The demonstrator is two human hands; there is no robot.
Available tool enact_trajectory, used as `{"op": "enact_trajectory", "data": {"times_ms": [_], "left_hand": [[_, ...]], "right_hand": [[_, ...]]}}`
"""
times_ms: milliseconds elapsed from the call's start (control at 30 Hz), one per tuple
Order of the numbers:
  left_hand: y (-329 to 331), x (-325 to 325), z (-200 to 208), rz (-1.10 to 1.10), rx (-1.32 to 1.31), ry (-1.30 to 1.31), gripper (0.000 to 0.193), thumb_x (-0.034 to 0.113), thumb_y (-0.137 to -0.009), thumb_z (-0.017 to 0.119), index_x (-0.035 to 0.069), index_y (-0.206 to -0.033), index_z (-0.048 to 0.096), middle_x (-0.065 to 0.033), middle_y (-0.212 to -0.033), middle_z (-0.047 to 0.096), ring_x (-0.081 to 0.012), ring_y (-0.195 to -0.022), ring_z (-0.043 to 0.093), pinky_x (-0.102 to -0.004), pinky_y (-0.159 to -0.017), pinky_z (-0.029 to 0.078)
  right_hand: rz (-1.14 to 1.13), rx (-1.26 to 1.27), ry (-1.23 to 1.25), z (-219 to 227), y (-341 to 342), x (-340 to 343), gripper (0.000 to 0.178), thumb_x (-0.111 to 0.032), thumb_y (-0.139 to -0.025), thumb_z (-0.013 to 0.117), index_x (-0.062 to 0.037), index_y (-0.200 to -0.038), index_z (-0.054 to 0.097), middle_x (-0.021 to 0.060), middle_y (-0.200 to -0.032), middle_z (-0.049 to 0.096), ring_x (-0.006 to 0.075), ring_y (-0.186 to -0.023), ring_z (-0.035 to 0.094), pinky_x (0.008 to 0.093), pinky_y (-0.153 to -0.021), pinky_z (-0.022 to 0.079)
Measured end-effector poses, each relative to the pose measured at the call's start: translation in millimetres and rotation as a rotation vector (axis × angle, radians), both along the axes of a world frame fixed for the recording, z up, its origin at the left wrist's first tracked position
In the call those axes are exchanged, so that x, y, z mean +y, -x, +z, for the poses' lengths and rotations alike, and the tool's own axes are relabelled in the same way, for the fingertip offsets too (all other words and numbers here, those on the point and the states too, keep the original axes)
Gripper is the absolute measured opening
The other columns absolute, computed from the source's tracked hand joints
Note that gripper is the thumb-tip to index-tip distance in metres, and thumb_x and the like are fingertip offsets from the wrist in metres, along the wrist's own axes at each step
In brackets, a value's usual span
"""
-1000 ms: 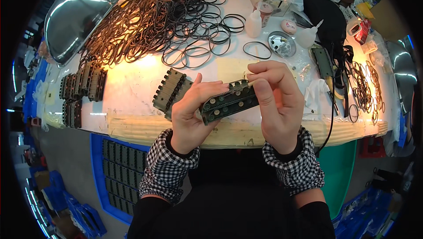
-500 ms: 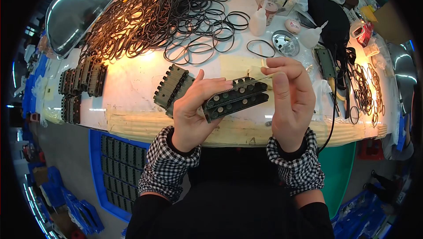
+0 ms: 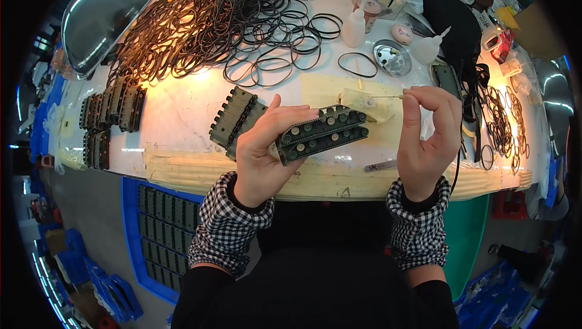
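Left hand: curved, one digit raised; grips wheeled block above the counter's near edge. Right hand: curled; thumb and forefinger pinch thin rod, pointing left.

Dark green tracked part, black-and-white checked cuffs
The part's wheels mix pale tan with dark green; the sleeves and bands are black, the tray blue, the bin green, the squeeze bottle white.
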State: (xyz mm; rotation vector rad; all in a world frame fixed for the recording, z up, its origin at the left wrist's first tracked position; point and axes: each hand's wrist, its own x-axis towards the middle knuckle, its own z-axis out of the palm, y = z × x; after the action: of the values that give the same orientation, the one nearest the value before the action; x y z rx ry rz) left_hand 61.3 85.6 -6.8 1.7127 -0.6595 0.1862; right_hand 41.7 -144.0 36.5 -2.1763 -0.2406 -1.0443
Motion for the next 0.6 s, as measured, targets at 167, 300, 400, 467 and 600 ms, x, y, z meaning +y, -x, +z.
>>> {"op": "enact_trajectory", "data": {"times_ms": [167, 300, 400, 467, 600], "left_hand": [[-1, 0, 0, -0.026, -0.026, -0.029, 0.041, 0.006, -0.074, 0.077, 0.01, -0.114, 0.068, -0.0049, -0.111, 0.071, -0.0264, -0.115, 0.063, -0.0594, -0.113, 0.028], [0, -3, 4, -0.006, -0.031, -0.045, 0.04, 0.007, -0.074, 0.078, 0.01, -0.113, 0.068, -0.0047, -0.109, 0.071, -0.0271, -0.114, 0.063, -0.0597, -0.112, 0.029], [1, -3, 5, -0.001, -0.039, -0.047, 0.04, 0.008, -0.074, 0.078, 0.01, -0.113, 0.068, -0.0046, -0.108, 0.071, -0.0272, -0.114, 0.064, -0.06, -0.111, 0.029], [1, -3, 4, 0.002, -0.047, -0.048, 0.04, 0.008, -0.074, 0.078, 0.01, -0.113, 0.068, -0.0046, -0.107, 0.072, -0.0271, -0.114, 0.064, -0.0603, -0.111, 0.029], [1, -3, 4, 0.007, -0.051, -0.051, 0.04, 0.007, -0.074, 0.078, 0.01, -0.113, 0.068, -0.0046, -0.107, 0.072, -0.0269, -0.114, 0.064, -0.0605, -0.111, 0.029]], "right_hand": [[0.349, 0.147, -0.427, 10, 6, 30, 0.004, -0.003, -0.089, 0.066, 0.0003, -0.091, 0.063, 0.0102, -0.093, 0.062, 0.0186, -0.088, 0.059, 0.0292, -0.079, 0.047], [0.435, 0.244, -0.538, 8, 5, 47, 0.005, -0.004, -0.089, 0.065, 0.001, -0.09, 0.063, 0.0104, -0.092, 0.062, 0.0182, -0.083, 0.059, 0.028, -0.075, 0.047], [0.428, 0.231, -0.505, 5, 3, 48, 0.006, -0.004, -0.089, 0.066, 0.0008, -0.09, 0.063, 0.0104, -0.091, 0.062, 0.0184, -0.082, 0.059, 0.0283, -0.073, 0.047], [0.432, 0.205, -0.483, 4, 1, 49, 0.006, -0.004, -0.089, 0.066, 0.0008, -0.09, 0.063, 0.0103, -0.091, 0.062, 0.0185, -0.082, 0.059, 0.0283, -0.073, 0.047], [0.44, 0.181, -0.47, 1, 0, 50, 0.006, -0.004, -0.089, 0.066, 0.0007, -0.09, 0.063, 0.0103, -0.091, 0.062, 0.0187, -0.082, 0.059, 0.0284, -0.072, 0.047]]}}
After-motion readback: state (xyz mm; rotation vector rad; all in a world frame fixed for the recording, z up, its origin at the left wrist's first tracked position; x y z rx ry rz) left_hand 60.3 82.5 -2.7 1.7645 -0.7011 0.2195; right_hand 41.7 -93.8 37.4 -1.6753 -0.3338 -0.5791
